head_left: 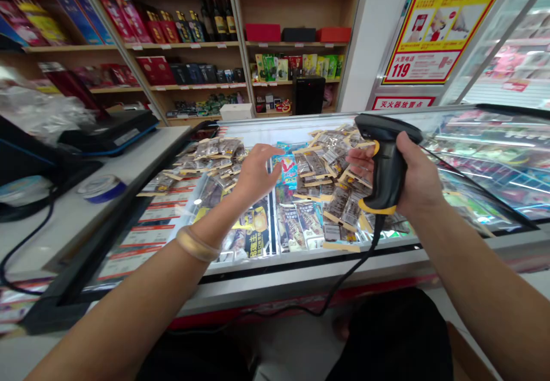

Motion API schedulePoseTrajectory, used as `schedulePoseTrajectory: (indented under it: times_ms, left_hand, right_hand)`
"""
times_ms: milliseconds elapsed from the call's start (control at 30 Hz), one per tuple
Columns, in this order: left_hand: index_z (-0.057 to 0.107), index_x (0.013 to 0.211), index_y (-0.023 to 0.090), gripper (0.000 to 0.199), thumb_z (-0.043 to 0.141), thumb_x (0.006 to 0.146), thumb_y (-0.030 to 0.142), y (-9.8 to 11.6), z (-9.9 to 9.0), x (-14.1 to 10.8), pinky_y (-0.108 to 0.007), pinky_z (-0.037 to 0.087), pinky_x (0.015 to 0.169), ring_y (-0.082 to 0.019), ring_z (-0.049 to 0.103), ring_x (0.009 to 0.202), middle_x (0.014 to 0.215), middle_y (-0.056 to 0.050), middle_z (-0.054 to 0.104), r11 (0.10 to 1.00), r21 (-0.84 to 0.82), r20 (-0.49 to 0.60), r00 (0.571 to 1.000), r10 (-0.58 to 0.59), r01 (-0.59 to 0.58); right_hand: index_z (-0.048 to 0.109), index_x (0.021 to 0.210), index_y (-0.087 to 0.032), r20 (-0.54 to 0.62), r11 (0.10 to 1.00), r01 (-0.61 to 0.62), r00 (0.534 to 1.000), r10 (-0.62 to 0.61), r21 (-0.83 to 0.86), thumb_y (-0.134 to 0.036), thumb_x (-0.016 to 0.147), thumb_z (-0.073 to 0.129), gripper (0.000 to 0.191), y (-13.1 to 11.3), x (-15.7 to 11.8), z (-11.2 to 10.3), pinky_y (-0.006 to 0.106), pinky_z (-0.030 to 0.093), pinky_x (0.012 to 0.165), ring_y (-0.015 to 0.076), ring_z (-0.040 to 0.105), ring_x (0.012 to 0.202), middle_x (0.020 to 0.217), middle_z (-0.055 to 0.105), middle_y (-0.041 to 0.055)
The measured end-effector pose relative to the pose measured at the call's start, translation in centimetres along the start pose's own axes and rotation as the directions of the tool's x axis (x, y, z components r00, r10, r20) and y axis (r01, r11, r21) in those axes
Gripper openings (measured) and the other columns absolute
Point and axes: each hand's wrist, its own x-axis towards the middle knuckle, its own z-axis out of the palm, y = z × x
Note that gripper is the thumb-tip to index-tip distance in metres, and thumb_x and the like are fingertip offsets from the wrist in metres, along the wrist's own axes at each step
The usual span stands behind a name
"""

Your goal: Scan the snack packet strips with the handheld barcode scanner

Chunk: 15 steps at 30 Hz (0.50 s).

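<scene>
My right hand (423,177) grips a black barcode scanner (389,166) with yellow trim, held upright by its handle. A black cable (339,282) hangs from the base of that handle. My left hand (259,169) is over the glass with thumb and fingers apart and nothing between them; a gold bracelet (196,244) circles the wrist. Around and beneath both hands, many small clear packets (315,166) with dark contents and tan edges lie in loose piles on the freezer's glass top (141,243). Ice cream packs (296,226) show through the glass.
On the left is a counter (141,147) with a roll of tape (101,188) and a black device (109,132). Shelves (296,4) of boxes and bottles stand behind. A second black cable (476,189) crosses the glass at right. My knees (399,335) are close to the freezer front.
</scene>
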Motion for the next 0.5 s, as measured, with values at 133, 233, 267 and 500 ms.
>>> schedulePoseTrajectory:
  times_ms: [133, 233, 267, 500]
  left_hand:
    - [0.071, 0.105, 0.015, 0.028, 0.058, 0.082, 0.023, -4.5, -3.9, -1.1, -0.040, 0.049, 0.096, -0.023, 0.063, 0.098, 0.110, -0.011, 0.067, 0.956, 0.100, -0.103, 0.959, -0.266, 0.275]
    - [0.069, 0.109, 0.014, 0.034, 0.061, 0.081, 0.029, -7.1, -5.9, -2.3, -0.040, 0.049, 0.097, -0.024, 0.064, 0.097, 0.107, -0.012, 0.067, 0.888, 0.168, -0.103, 0.904, -0.416, 0.428]
    - [0.069, 0.111, 0.014, 0.036, 0.063, 0.080, 0.032, -7.6, -6.3, -2.8, -0.040, 0.048, 0.098, -0.025, 0.064, 0.098, 0.107, -0.012, 0.067, 0.873, 0.193, -0.084, 0.894, -0.441, 0.448]
    - [0.055, 0.131, 0.019, 0.065, 0.073, 0.073, 0.044, -8.4, -6.1, -4.7, -0.044, 0.045, 0.103, -0.032, 0.057, 0.121, 0.124, -0.015, 0.060, 0.795, 0.332, 0.000, 0.843, -0.538, 0.507]
  right_hand:
    - [0.067, 0.074, -0.021, 0.176, 0.995, -0.093, 0.981, 0.087, 0.026, -0.067, 0.078, 0.063, 0.046, 1.5, -0.1, 4.8, 0.041, 0.058, 0.088, 0.0273, 0.072, 0.098, 0.086, 0.075, 0.0092]
    - [0.065, 0.069, -0.021, 0.312, 0.978, -0.206, 0.931, 0.191, 0.016, -0.069, 0.074, 0.065, 0.048, 3.4, 0.1, 8.7, 0.043, 0.055, 0.092, 0.0284, 0.071, 0.100, 0.082, 0.075, 0.0085]
    - [0.065, 0.068, -0.021, 0.359, 0.971, -0.239, 0.907, 0.222, 0.004, -0.069, 0.072, 0.067, 0.048, 4.2, 0.2, 9.9, 0.043, 0.055, 0.092, 0.0289, 0.070, 0.101, 0.081, 0.075, 0.0085]
    - [0.065, 0.066, -0.020, 0.444, 0.919, -0.391, 0.814, 0.375, -0.059, -0.071, 0.065, 0.071, 0.051, 8.0, 0.0, 12.4, 0.044, 0.054, 0.090, 0.0285, 0.070, 0.095, 0.082, 0.075, 0.0097]
